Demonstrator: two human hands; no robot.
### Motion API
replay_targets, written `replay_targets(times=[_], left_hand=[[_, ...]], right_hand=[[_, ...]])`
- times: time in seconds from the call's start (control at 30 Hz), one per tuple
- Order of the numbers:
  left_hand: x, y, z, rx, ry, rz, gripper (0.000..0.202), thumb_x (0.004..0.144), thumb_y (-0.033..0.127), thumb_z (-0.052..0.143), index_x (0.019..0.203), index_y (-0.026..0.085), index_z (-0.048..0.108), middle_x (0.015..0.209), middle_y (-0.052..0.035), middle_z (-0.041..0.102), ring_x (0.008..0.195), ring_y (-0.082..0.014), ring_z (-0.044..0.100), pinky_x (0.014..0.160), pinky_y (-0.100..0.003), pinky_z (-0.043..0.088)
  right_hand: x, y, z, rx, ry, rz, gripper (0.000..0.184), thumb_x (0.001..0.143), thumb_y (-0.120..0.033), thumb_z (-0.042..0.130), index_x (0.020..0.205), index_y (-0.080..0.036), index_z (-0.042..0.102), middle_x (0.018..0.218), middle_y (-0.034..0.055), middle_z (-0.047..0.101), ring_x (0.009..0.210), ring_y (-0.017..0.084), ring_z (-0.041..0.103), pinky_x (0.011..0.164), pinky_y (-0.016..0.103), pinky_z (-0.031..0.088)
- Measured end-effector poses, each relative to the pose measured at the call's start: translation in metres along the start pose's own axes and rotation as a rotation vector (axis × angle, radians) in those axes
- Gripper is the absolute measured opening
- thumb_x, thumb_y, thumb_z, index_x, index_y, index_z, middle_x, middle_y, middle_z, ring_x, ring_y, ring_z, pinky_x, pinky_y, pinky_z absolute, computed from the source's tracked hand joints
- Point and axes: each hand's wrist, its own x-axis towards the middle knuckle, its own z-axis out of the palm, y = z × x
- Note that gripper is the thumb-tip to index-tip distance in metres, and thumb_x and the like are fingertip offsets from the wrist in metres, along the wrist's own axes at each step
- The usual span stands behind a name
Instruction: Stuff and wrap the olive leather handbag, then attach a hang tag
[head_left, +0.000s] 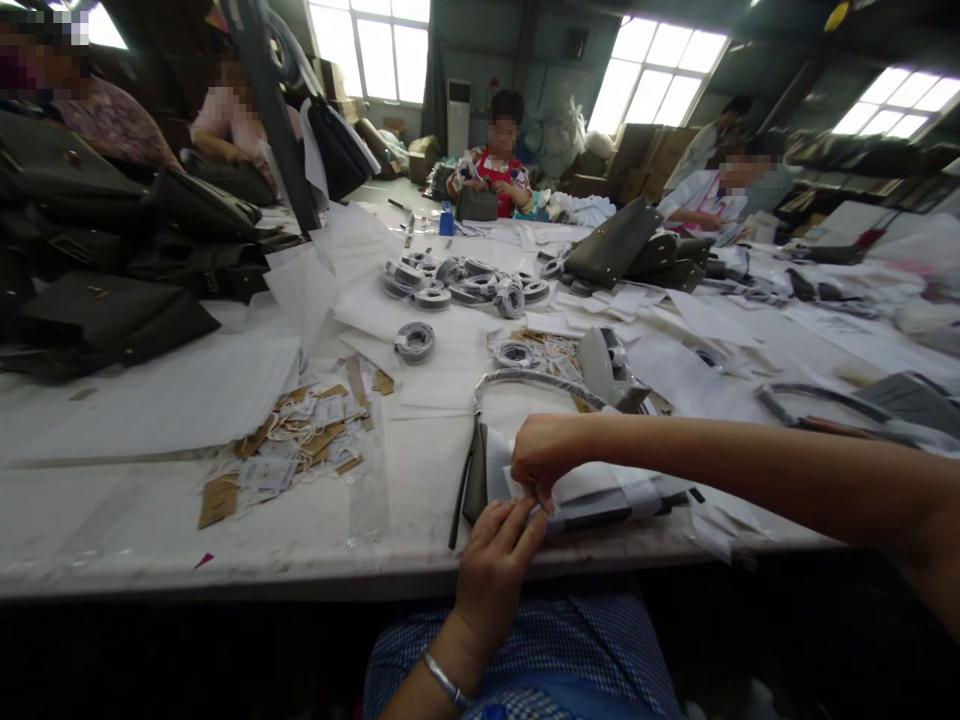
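Observation:
A dark olive handbag [475, 480] lies at the table's near edge, partly covered by white wrapping sheet [600, 482]. Its handle [525, 377], wrapped in clear film, arches up behind it. A thin dark strap [456, 500] hangs at the left side. My right hand [551, 455] reaches over the bag with its fingers bent down in a pinch on the near side. From below, my left hand [496, 555], with a silver bangle above the wrist, meets it fingertip to fingertip. Both hands are closed at that spot, and whatever small part they grip is hidden.
Tags with strings [300, 440] lie in a heap at left. Film-wrapped coiled straps [472, 280] sit mid-table near a grey tape dispenser [602, 362]. Dark bags [112, 310] are piled at left, and more bags [615, 245] stand at back right. Several co-workers sit around the table.

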Motion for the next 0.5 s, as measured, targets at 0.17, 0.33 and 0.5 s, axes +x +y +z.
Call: replay_targets(times=[0.17, 0.33, 0.5], left_hand=[[-0.002, -0.001, 0.000, 0.028, 0.017, 0.023, 0.042, 0.093, 0.014, 0.057, 0.133, 0.027, 0.058, 0.136, 0.0017, 0.063, 0.117, -0.0212, 0.060, 0.104, -0.041, 0.052], [-0.003, -0.002, 0.001, 0.055, 0.049, 0.041, 0.037, 0.094, 0.012, 0.054, 0.127, 0.026, 0.063, 0.132, -0.0021, 0.064, 0.117, -0.0208, 0.060, 0.105, -0.040, 0.051], [0.000, -0.002, 0.001, 0.068, 0.051, 0.016, 0.035, 0.093, 0.013, 0.057, 0.125, 0.026, 0.064, 0.125, -0.0037, 0.067, 0.112, -0.0204, 0.062, 0.103, -0.038, 0.053]], right_hand=[[0.005, 0.005, -0.002, 0.060, -0.007, -0.035, 0.023, 0.074, -0.048, 0.081, 0.086, -0.028, 0.078, 0.076, -0.0032, 0.075, 0.056, 0.011, 0.054, 0.053, 0.026, 0.026], [0.013, 0.017, -0.002, 0.089, 0.042, -0.084, 0.025, 0.065, -0.046, 0.086, 0.079, -0.027, 0.078, 0.071, -0.0042, 0.074, 0.054, 0.011, 0.052, 0.055, 0.027, 0.025], [0.022, 0.034, 0.004, 0.232, 0.084, -0.063, 0.026, 0.064, -0.046, 0.086, 0.077, -0.026, 0.077, 0.070, -0.0039, 0.073, 0.054, 0.010, 0.051, 0.054, 0.025, 0.025]])
